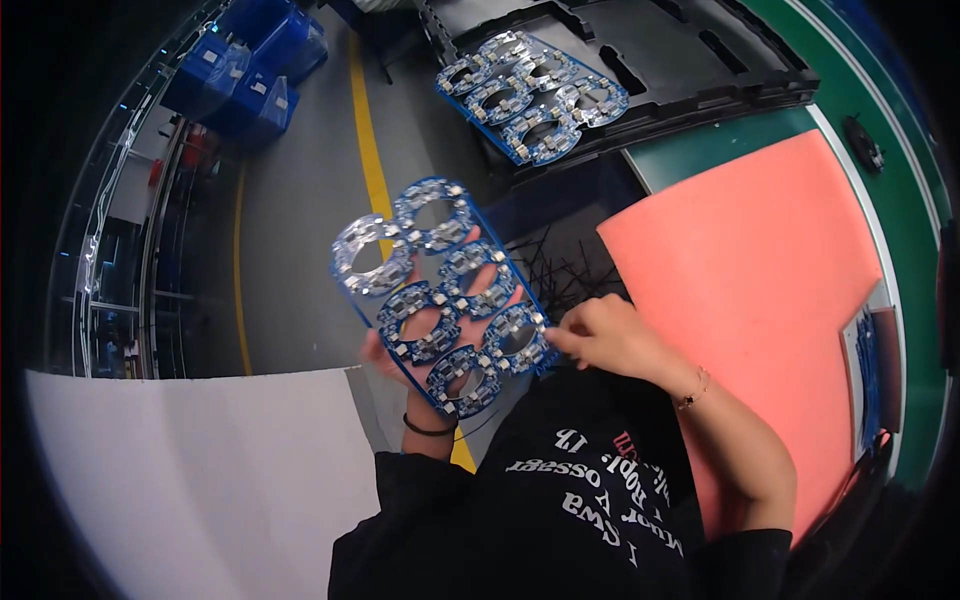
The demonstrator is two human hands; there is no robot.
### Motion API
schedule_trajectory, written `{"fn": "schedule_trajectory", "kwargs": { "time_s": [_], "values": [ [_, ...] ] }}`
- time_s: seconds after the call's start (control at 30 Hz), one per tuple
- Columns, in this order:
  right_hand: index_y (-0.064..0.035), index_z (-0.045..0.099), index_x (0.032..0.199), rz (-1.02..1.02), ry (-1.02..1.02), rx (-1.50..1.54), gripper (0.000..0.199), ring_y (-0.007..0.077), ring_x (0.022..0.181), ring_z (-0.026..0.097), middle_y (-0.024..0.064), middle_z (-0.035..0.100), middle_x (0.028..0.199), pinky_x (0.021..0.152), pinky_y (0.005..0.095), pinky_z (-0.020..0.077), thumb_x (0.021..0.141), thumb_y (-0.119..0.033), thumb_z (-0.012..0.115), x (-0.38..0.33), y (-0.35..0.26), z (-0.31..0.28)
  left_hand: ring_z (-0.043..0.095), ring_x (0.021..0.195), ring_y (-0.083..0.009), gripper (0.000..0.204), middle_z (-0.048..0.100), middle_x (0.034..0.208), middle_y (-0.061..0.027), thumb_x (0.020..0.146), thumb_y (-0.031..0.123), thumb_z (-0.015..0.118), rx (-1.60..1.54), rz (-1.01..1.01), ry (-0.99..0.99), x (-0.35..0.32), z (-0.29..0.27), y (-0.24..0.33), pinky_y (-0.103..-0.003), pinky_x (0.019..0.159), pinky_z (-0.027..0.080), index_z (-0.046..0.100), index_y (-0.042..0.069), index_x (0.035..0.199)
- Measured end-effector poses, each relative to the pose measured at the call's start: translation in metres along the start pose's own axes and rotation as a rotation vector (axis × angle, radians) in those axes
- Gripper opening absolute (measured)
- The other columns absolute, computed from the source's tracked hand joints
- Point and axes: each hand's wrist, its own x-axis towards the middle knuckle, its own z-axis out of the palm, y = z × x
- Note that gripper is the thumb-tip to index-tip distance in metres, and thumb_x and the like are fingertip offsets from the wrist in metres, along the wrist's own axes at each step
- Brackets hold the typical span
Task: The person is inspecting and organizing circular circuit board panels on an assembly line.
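A blue circuit board panel point(440, 240), made of several ring-shaped boards full of small parts, is held up in front of me at a tilt. My left hand point(384, 358) supports it from below, closed on its lower left edge. Some of those fingers show through the ring openings. At the panel's lower right edge, my right hand point(608, 340) has its fingers bent and pinched together against the boards. Whether a small part sits between these fingertips is hidden.
A similar circuit board panel point(520, 88) rests on a black plastic tray point(690, 55) at the far right. Pink foam sheet point(740, 260) covers the green bench on the right. A white surface point(200, 470) lies at lower left. Blue bins point(255, 85) stand far left on the floor.
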Motion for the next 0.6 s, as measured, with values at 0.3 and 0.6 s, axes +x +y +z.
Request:
{"fn": "schedule_trajectory", "kwargs": {
  "time_s": [0.3,0.6],
  "values": [
    [0.0008,0.059,0.075,-0.352,0.251,-0.515,0.009,0.0354,0.066,0.058,0.0169,0.058,0.068,0.062,0.0408,0.0478,0.075,-0.008,0.059,-0.003,-0.002,0.008,0.028,0.127,-0.0392,0.078,0.027,0.139,-0.0203,0.078,0.05,0.038,-0.27,-0.176,0.162,-0.024,-0.014,-0.013,-0.052,0.105,0.019,0.02,0.003,0.137],
    [-0.003,0.043,0.123,-0.638,0.546,-0.098,0.055,0.0359,0.107,0.043,0.0206,0.043,0.118,0.089,0.0384,0.0389,0.075,-0.021,0.065,0.043,-0.023,0.012,0.043,0.117,-0.0323,0.065,0.045,0.127,-0.0138,0.086,0.056,0.033,-0.422,-0.193,0.083,-0.02,-0.018,-0.036,-0.055,0.098,0.029,0.039,0.007,0.128]
  ]
}}
